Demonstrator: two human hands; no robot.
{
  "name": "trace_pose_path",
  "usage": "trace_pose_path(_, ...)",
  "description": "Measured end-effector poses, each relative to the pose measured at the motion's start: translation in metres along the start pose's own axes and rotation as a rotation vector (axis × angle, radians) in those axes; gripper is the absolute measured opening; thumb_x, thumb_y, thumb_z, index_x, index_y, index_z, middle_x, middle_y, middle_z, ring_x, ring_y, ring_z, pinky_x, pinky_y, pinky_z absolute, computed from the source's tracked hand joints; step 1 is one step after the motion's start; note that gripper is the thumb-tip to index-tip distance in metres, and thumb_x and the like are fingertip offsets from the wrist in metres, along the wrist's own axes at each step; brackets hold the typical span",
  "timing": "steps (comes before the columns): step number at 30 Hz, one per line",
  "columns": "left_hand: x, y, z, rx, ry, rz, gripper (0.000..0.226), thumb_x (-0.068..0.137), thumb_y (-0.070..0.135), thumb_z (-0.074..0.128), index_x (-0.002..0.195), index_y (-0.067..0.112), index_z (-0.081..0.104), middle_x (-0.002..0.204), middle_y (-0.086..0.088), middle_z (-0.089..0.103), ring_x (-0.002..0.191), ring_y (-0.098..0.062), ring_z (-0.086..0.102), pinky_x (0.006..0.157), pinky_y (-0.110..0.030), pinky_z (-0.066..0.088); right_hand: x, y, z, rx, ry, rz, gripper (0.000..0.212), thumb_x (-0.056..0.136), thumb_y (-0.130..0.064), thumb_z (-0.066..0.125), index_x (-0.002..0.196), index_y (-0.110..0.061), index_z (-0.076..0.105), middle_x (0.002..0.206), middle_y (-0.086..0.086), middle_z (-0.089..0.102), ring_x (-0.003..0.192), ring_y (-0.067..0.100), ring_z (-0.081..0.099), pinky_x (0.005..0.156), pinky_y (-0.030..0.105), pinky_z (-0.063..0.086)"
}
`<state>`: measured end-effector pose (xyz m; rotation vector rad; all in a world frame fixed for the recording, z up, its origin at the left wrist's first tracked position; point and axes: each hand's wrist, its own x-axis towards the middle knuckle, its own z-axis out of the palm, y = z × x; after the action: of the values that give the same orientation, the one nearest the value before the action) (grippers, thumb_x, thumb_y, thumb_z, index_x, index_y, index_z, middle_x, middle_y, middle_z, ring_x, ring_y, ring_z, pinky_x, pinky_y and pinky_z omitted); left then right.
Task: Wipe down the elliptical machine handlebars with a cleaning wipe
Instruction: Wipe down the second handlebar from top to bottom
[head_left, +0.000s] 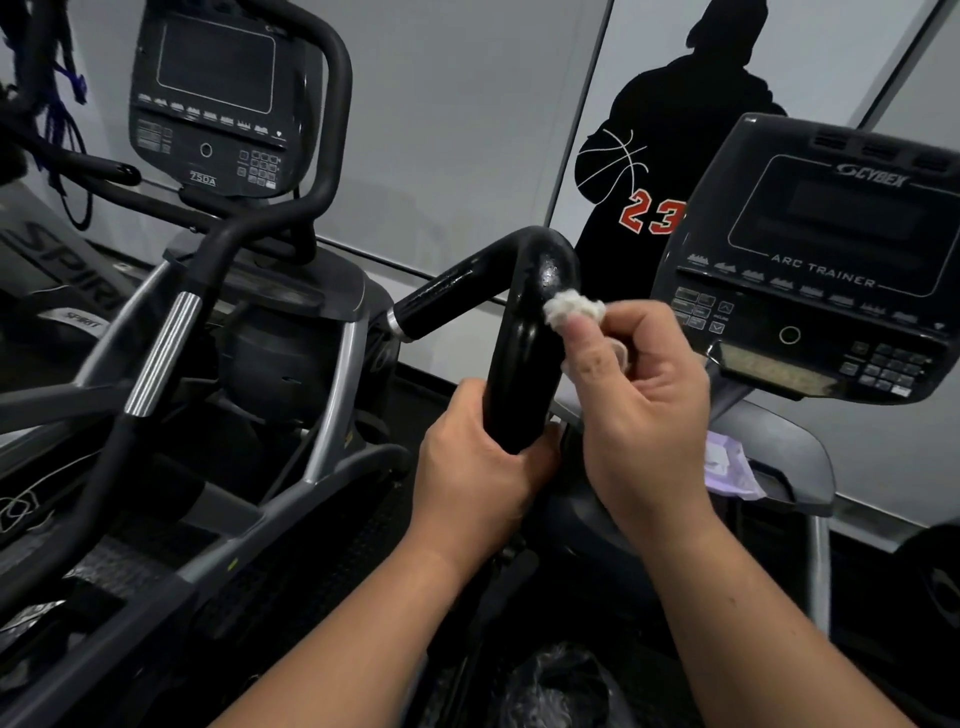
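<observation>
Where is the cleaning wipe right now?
The white wipe is bunched in the right hand, pressed against the bend of the black handlebar, just left of the Arc Trainer console.

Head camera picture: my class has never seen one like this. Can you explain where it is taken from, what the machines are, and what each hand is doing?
The camera sits on the person's head, looking down at their own hands in a gym. The left hand steadies a black handlebar of an exercise machine. The right hand presses a bunched white wipe against the bar's bend. To the right is the Arc Trainer console; below it lies a pale purple packet, perhaps the wipes. A second machine stands on the left.
</observation>
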<state>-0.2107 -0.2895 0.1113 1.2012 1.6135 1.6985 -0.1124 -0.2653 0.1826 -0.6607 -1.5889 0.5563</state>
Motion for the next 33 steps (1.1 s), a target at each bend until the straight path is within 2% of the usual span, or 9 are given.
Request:
trace_pose_path(4,0.0,-0.001,0.0,0.035,0.023,0.014,0.036,0.068,0.045,0.084,0.086,0.033,0.055,0.077,0.009,0.069,0.071,-0.01,0.068,0.067,-0.046,0.059,0.005,-0.003,0.005,-0.001,0.039,-0.021,0.012,0.095,-0.004,0.065,0.092,-0.004,0.053,0.079,0.002,0.052,0.066,0.003,0.049,0.061,0.017,0.043)
trace_pose_path(7,-0.004,-0.001,-0.003,0.009,0.002,0.006,0.039,0.063,0.055,0.079,0.085,0.033,0.055,0.076,0.011,0.069,0.068,-0.009,0.066,0.066,-0.046,0.059,-0.012,0.0,0.004,-0.146,-0.028,-0.21,0.018,0.09,0.014,0.058,0.094,-0.003,0.056,0.086,0.008,0.053,0.076,0.015,0.054,0.07,0.023,0.046)
trace_pose_path(10,-0.007,0.002,-0.006,-0.017,-0.028,0.005,0.045,0.062,0.068,0.076,0.087,0.035,0.056,0.079,0.013,0.07,0.069,-0.004,0.066,0.066,-0.042,0.059,-0.025,0.004,-0.002,-0.33,-0.103,-0.381,0.01,0.092,0.008,0.06,0.099,0.002,0.064,0.092,0.012,0.053,0.082,0.013,0.053,0.078,0.015,0.043)
trace_pose_path(13,-0.005,0.001,-0.006,0.021,-0.017,-0.006,0.044,0.065,0.058,0.083,0.088,0.033,0.055,0.079,0.01,0.069,0.072,-0.007,0.066,0.068,-0.043,0.059,-0.001,-0.003,-0.002,-0.368,-0.063,-0.408,0.006,0.094,0.006,0.062,0.097,0.004,0.067,0.09,0.012,0.054,0.079,0.012,0.052,0.076,0.012,0.041)
trace_pose_path(19,-0.007,0.002,-0.005,0.042,0.016,0.004,0.041,0.064,0.063,0.071,0.082,0.033,0.051,0.073,0.007,0.067,0.066,-0.011,0.064,0.062,-0.044,0.059,-0.006,-0.009,0.002,-0.581,-0.167,-0.538,0.01,0.089,0.007,0.058,0.088,0.007,0.069,0.084,0.017,0.052,0.07,0.032,0.054,0.057,0.042,0.048)
trace_pose_path(22,-0.007,0.0,-0.005,0.029,0.008,0.006,0.042,0.062,0.06,0.078,0.086,0.036,0.053,0.076,0.012,0.068,0.067,-0.005,0.063,0.063,-0.041,0.058,0.004,-0.013,0.002,-0.505,-0.112,-0.451,0.011,0.09,0.006,0.058,0.093,0.004,0.069,0.087,0.015,0.053,0.072,0.029,0.055,0.06,0.042,0.048)
trace_pose_path(26,-0.009,0.001,-0.004,0.09,0.028,0.1,0.037,0.068,0.059,0.058,0.089,0.028,0.054,0.075,0.007,0.066,0.074,-0.011,0.064,0.069,-0.04,0.058,-0.005,-0.012,0.011,-0.646,-0.139,-0.563,0.012,0.087,0.006,0.055,0.086,0.007,0.067,0.082,0.018,0.055,0.07,0.035,0.055,0.056,0.044,0.048)
trace_pose_path(28,-0.008,0.002,-0.005,0.059,0.029,0.031,0.04,0.065,0.058,0.074,0.087,0.031,0.053,0.074,0.007,0.067,0.069,-0.01,0.064,0.065,-0.042,0.057,0.003,-0.008,0.004,-0.563,-0.123,-0.53,0.012,0.088,0.006,0.056,0.092,0.006,0.067,0.086,0.017,0.057,0.074,0.033,0.058,0.062,0.043,0.05)
trace_pose_path(33,-0.009,0.003,-0.007,0.012,-0.01,0.004,0.041,0.061,0.059,0.077,0.085,0.035,0.055,0.082,0.02,0.07,0.066,-0.001,0.064,0.063,-0.037,0.059,-0.02,-0.003,0.013,-0.242,0.015,-0.219,0.024,0.089,0.011,0.055,0.096,-0.012,0.056,0.092,0.003,0.058,0.085,0.014,0.057,0.08,0.018,0.043)
